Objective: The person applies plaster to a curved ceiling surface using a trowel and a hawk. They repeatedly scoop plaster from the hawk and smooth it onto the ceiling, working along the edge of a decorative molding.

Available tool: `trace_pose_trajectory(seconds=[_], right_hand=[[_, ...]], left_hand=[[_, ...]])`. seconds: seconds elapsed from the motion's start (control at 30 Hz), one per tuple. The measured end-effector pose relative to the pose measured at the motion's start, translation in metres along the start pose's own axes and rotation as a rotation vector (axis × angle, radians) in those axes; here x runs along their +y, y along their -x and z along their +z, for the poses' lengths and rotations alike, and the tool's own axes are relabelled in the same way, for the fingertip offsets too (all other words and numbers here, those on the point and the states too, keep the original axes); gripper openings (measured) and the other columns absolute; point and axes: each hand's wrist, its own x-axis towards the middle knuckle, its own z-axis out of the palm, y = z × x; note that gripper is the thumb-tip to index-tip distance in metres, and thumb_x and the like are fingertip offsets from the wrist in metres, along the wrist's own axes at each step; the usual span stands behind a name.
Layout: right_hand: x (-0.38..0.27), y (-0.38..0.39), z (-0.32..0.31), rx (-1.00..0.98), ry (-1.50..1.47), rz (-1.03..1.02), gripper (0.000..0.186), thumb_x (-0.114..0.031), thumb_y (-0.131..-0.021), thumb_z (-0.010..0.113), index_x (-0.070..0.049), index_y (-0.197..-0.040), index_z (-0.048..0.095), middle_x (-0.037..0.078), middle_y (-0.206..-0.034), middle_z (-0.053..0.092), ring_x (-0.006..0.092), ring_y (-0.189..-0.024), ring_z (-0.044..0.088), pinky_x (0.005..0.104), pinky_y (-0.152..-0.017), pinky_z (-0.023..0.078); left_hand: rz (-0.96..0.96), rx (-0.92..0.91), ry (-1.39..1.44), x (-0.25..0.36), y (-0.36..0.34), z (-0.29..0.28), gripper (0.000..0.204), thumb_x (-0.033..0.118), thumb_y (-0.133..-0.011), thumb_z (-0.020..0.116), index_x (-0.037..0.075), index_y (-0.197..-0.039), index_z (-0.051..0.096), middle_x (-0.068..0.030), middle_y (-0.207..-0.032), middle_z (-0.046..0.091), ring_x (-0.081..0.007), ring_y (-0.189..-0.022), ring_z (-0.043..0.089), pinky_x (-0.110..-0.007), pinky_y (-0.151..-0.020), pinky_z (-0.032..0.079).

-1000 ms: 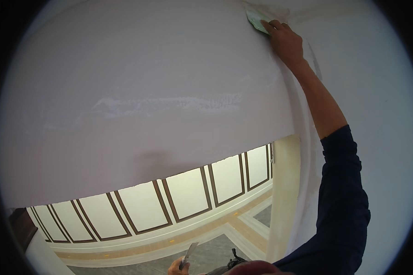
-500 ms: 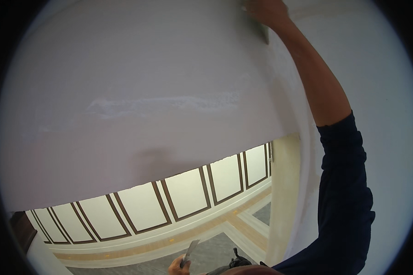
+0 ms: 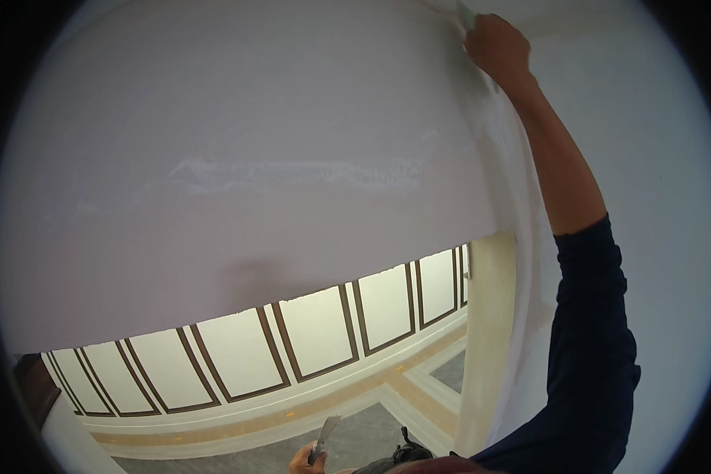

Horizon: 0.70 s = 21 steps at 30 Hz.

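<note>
Up at the top right, my right hand is closed round a pale green tool. Only one end of the tool shows past the fist, so its kind is hidden. The hand is at the inner corner where the greyish-white wall panel meets the white side wall. Whitish filler streaks run across the panel. Low in the view, my left hand grips a putty knife, its metal blade pointing up.
Below the panel's lower edge opens a space with white wall panels framed in dark brown. Beneath lies a grey floor with cream and tan borders. A pale upright stands right of the opening. Dark objects show at the far left and right.
My right hand has moved right and slightly down with the pale green tool, now tipped upward. My left hand keeps nearly the same place with the putty knife.
</note>
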Motion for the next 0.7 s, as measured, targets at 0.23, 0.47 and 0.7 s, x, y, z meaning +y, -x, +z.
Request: trace_pose_trajectory(seconds=[0.23,0.47,0.7], right_hand=[[-0.066,0.016,-0.056,0.142,-0.406,-0.191,0.025,-0.013,-0.089,0.059,0.004,-0.106,0.069,0.022,-0.101,0.07,0.0366,-0.095,0.068,0.0445,-0.084,0.052],[0.048,0.001,-0.011,0.03,-0.091,0.081,0.033,-0.028,-0.085,0.056,-0.007,-0.107,0.069,0.018,-0.105,0.071,0.0383,-0.097,0.067,0.0487,-0.084,0.052],[-0.068,0.01,-0.004,0.185,-0.295,-0.192,0.02,-0.012,-0.086,0.061,0.005,-0.093,0.069,0.023,-0.101,0.068,0.0377,-0.09,0.067,0.0447,-0.081,0.053]], left_hand=[[-0.142,-0.028,0.081,0.007,0.007,0.0,0.042,0.017,-0.085,0.077,0.005,-0.124,0.065,-0.0032,-0.089,0.068,-0.0086,-0.081,0.06,-0.026,-0.077,0.047],[-0.052,0.321,0.069,0.058,0.004,0.015,0.038,0.005,-0.076,0.079,0.005,-0.112,0.072,-0.0013,-0.079,0.067,-0.006,-0.071,0.057,-0.022,-0.07,0.047],[-0.088,0.284,0.114,0.065,-0.001,-0.001,0.033,0.012,-0.08,0.078,0.004,-0.111,0.07,-0.0005,-0.068,0.061,-0.0072,-0.059,0.053,-0.025,-0.059,0.045]])
